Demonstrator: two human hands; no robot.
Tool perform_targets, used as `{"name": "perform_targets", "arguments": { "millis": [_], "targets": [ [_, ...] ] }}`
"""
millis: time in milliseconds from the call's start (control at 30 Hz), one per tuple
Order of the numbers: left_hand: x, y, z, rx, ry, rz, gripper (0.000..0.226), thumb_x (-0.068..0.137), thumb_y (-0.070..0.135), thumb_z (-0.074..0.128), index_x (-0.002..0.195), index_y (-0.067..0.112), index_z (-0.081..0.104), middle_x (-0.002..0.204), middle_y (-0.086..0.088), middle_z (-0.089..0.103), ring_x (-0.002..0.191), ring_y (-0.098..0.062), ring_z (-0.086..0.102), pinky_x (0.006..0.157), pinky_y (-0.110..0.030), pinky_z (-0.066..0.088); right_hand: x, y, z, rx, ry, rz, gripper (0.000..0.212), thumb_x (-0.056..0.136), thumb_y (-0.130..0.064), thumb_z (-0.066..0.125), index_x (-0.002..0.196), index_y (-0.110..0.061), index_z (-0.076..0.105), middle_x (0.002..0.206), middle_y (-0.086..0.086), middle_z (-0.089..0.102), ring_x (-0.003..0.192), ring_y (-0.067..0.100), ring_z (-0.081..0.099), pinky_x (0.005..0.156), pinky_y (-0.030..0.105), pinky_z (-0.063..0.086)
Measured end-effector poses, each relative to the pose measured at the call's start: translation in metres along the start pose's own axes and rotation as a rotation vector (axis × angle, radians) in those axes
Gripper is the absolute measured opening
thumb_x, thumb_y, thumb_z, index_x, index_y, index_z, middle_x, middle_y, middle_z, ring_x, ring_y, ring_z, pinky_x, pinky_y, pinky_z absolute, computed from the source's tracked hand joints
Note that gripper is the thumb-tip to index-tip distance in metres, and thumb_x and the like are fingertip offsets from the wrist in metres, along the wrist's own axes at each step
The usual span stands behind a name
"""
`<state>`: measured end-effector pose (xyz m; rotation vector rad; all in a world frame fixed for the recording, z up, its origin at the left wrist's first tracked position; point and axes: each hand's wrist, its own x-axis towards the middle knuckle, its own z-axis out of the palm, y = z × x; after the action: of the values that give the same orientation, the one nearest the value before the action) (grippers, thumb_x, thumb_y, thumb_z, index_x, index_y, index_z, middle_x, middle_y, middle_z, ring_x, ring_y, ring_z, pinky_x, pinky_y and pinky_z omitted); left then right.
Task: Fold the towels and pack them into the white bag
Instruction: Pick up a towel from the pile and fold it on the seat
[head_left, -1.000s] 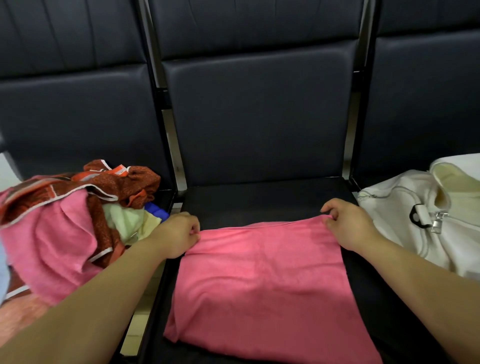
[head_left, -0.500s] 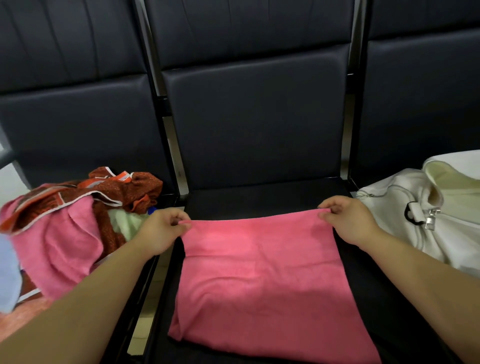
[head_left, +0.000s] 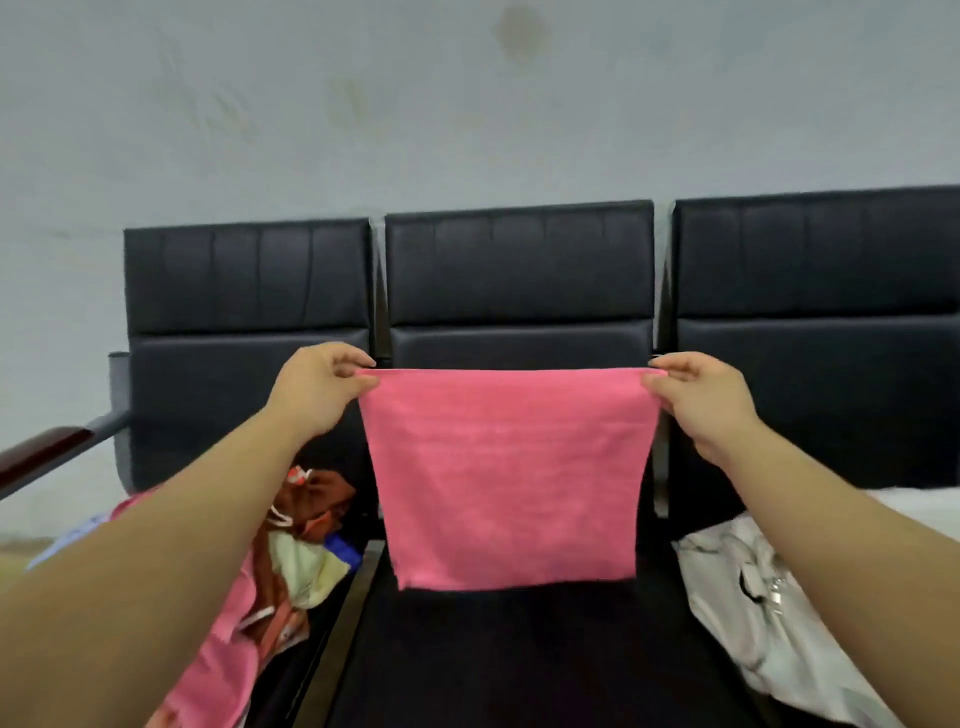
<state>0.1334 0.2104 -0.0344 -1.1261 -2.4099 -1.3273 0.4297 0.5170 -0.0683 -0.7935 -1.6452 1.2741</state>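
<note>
Below and left of the left grip, a pile (head_left: 291, 551) of loose towels lies on the side seat, partly hidden by the forearm. The left hand (head_left: 317, 395) pinches the towel (head_left: 506, 478) at its top left corner, thumb against curled fingers. The towel hangs flat between the two grips, and the right hand (head_left: 701, 405) pinches the top right corner the same way. To fold it well, I would keep the top edge taut and level, then bring one pinch across to the other so the corners meet squarely. Below and right of the right grip lies the bag (head_left: 769, 613), cut off by the arm and the frame, its opening out of sight. Whether the towel is already doubled, or its hem touches the seat (head_left: 519, 649), I cannot tell.
</note>
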Motion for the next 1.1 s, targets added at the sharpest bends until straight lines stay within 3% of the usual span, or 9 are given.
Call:
{"name": "perform_targets", "arguments": {
  "millis": [133,267,433,533,600,733,833,1000,1100],
  "targets": [
    [-0.002,0.037,-0.036,-0.012,0.007,0.068,0.021,0.081,0.018,0.084,0.093,0.03,0.072,0.084,0.006,0.073,0.075,-0.011,0.067,0.07,-0.029,0.05,-0.013,-0.042,-0.024,0.028,-0.007,-0.108,0.019,0.084,-0.007,0.08,0.092,-0.023,0.074,0.093,0.007,0.076,0.082,0.016,0.069,0.078,0.034,0.056],
    [-0.048,0.016,-0.031,0.014,-0.131,0.044,0.024,0.079,0.01,0.084,0.092,0.028,0.073,0.077,0.007,0.073,0.066,-0.003,0.065,0.069,-0.023,0.046,-0.061,-0.007,-0.042,-0.077,-0.106,-0.066,0.02,0.083,-0.008,0.081,0.093,-0.024,0.076,0.088,0.004,0.075,0.081,0.017,0.069,0.079,0.034,0.056],
    [-0.145,-0.059,0.022,-0.012,-0.376,-0.122,0.025,0.078,-0.003,0.08,0.088,0.018,0.072,0.068,0.004,0.07,0.052,0.001,0.059,0.059,-0.019,0.047,-0.13,0.096,-0.044,-0.232,-0.286,0.119,0.024,0.082,0.002,0.077,0.09,-0.021,0.075,0.074,0.012,0.071,0.069,0.021,0.06,0.068,0.031,0.049],
    [-0.198,-0.103,0.051,-0.007,-0.511,-0.218,0.027,0.08,-0.008,0.077,0.087,0.018,0.072,0.064,0.005,0.068,0.057,-0.002,0.059,0.061,-0.018,0.045,-0.166,0.149,-0.044,-0.243,-0.359,0.322,0.022,0.084,0.008,0.072,0.099,-0.008,0.072,0.078,0.013,0.07,0.069,0.022,0.057,0.064,0.029,0.047],
    [-0.218,-0.117,0.058,-0.013,-0.616,-0.274,0.026,0.081,-0.01,0.076,0.09,0.014,0.072,0.06,0.008,0.066,0.059,-0.003,0.058,0.062,-0.017,0.045,-0.179,0.168,-0.046,-0.24,-0.412,0.46,0.021,0.086,0.006,0.072,0.103,-0.006,0.07,0.087,0.016,0.072,0.071,0.018,0.061,0.063,0.026,0.05],
    [-0.217,-0.117,0.049,-0.12,-0.733,-0.394,0.023,0.085,-0.006,0.074,0.104,0.005,0.069,0.065,0.004,0.066,0.061,-0.007,0.059,0.056,-0.017,0.047,-0.181,0.171,-0.048,-0.234,-0.474,0.568,0.017,0.089,0.003,0.072,0.102,-0.006,0.068,0.075,0.006,0.068,0.05,0.004,0.056,0.046,0.016,0.043],
    [-0.209,-0.116,0.048,-0.168,-0.651,-0.459,0.024,0.086,-0.002,0.075,0.106,0.009,0.068,0.072,-0.001,0.067,0.064,-0.007,0.06,0.058,-0.02,0.048,-0.168,0.168,-0.042,-0.216,-0.403,0.516,0.019,0.088,0.002,0.073,0.103,-0.009,0.07,0.084,0.009,0.071,0.07,0.013,0.063,0.061,0.024,0.05],
    [-0.172,-0.117,0.076,-0.22,-0.34,-0.439,0.028,0.087,-0.008,0.069,0.101,0.016,0.065,0.068,-0.002,0.061,0.063,-0.017,0.055,0.062,-0.028,0.046,-0.139,0.171,-0.017,-0.282,-0.212,0.373,0.023,0.088,-0.001,0.072,0.099,-0.02,0.068,0.096,0.007,0.073,0.089,0.021,0.069,0.083,0.037,0.057],
    [-0.145,-0.121,0.099,-0.173,-0.222,-0.402,0.029,0.087,-0.003,0.068,0.102,0.022,0.064,0.07,-0.002,0.064,0.063,-0.016,0.058,0.065,-0.03,0.048,-0.116,0.178,-0.002,-0.336,-0.121,0.291,0.022,0.088,-0.005,0.072,0.099,-0.024,0.067,0.094,0.002,0.073,0.085,0.019,0.069,0.077,0.034,0.056]
  ]
}}
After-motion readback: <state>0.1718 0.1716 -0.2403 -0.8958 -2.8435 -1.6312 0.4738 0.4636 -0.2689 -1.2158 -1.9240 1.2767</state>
